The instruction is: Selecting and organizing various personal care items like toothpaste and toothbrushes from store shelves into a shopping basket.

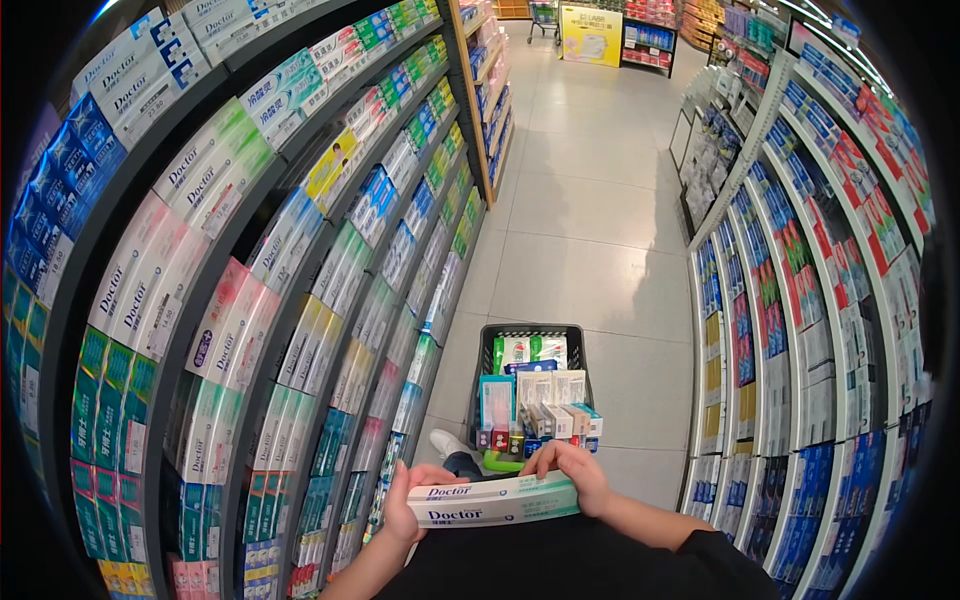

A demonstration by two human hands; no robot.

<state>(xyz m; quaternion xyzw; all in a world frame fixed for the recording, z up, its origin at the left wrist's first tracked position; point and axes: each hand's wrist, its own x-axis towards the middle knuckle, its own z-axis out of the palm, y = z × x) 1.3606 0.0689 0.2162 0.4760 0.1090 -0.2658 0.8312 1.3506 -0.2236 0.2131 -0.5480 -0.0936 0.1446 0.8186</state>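
Between my two hands, close to my body, a white and green toothpaste box (495, 502) lies lengthwise from left to right. It may be two boxes stacked, as two printed faces show. My left hand (409, 499) grips the left end, thumb up along its edge. The right end is held by my right hand (574, 472), its fingers curled over the top. Just beyond my hands stands a black shopping basket (531, 330) on the floor, with a bright green handle (502, 461) on the near side. Inside are several upright boxes (536, 390) and green-and-white packs (529, 351).
Shelves of boxed toothpaste (255, 322) rise close on my left. More stocked shelves (795, 300) line the right side. A tiled floor aisle (562, 217) runs ahead to a yellow display board (591, 36) and a shopping cart (544, 16). My white shoe (448, 442) is left of the basket.
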